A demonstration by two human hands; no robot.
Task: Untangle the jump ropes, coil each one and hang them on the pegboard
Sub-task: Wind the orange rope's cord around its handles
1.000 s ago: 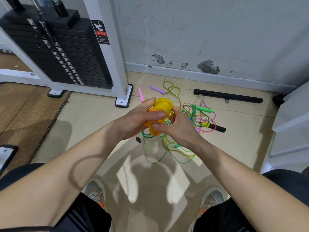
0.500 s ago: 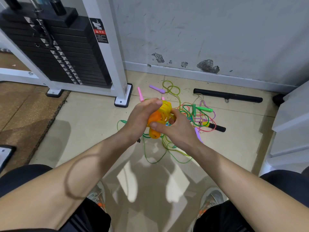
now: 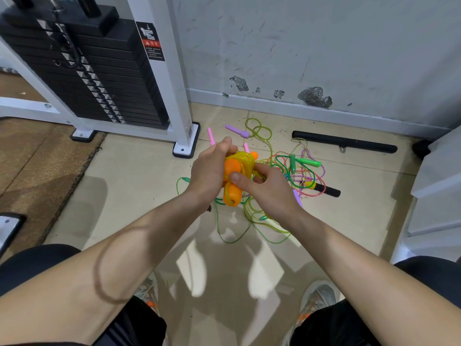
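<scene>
One yellow rope [image 3: 243, 159], coiled round its two orange handles [image 3: 233, 194], sat above the floor [image 3: 129, 186], clasped by my left grip [image 3: 212, 171] and right grip [image 3: 269, 189]. Beneath lay the tangle [image 3: 303, 176], showing two pink handles [image 3: 211, 136] and two green handles [image 3: 309, 162].

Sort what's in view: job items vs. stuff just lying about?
Job:
orange rope, gripped by left hand and right hand
rope tangle on the floor
purple handle and pink handle, beside the tangle

Lying about:
black bar by the wall
weight stack
mat

No pegboard in view.
</scene>
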